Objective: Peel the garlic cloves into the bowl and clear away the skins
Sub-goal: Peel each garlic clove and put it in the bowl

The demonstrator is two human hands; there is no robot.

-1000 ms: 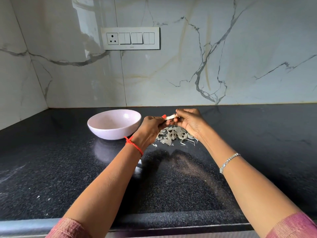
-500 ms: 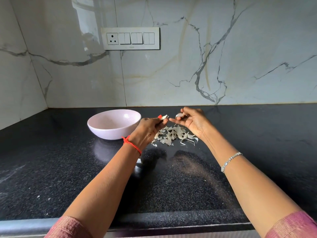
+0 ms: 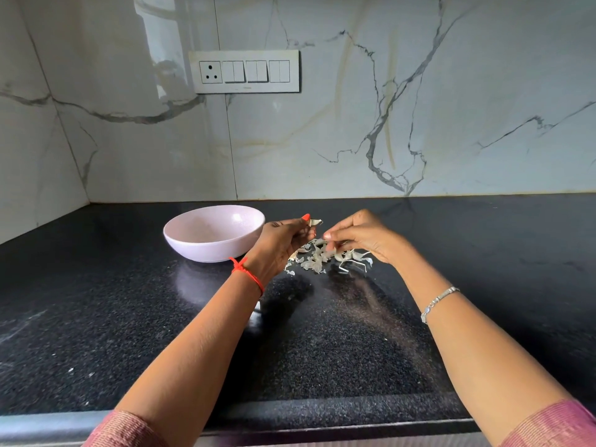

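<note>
- The left hand [image 3: 283,240], just left of the frame's centre, pinches a small pale papery scrap of garlic skin [image 3: 315,222] between thumb and fingertip. It is held up above the heap, likely so the scrap can be dropped onto it.
- The right hand [image 3: 364,235], just right of centre, has its fingers curled downward over the heap. I cannot tell whether they hold a clove or nothing; a pale blur sits under the fingertips.
- The loose heap of whitish, dry garlic skins [image 3: 317,259] lies on the black speckled stone countertop [image 3: 96,317], directly below and between the two hands. That spot keeps the waste together for one sweep later.
- The round pale pink ceramic bowl [image 3: 206,253] stands left of centre, just beside the left hand and near the heap but apart from it. This makes for a short carry for each peeled clove while keeping skins out.
- Only the bowl's far inner wall shows. Its bottom is hidden by the near rim, so no peeled cloves can be seen.
- The grey-veined white marble wall [image 3: 483,91] closes off the top half of the frame, behind the bowl and heap, with a white switch panel [image 3: 245,71] at upper centre, well above the work.
- Open counter stretches to the right of the heap and across the lower half of the frame, down to the rounded front edge [image 3: 322,411].
- In my judgement, the skins could be gathered toward that edge or swept rightward without meeting the bowl.
</note>
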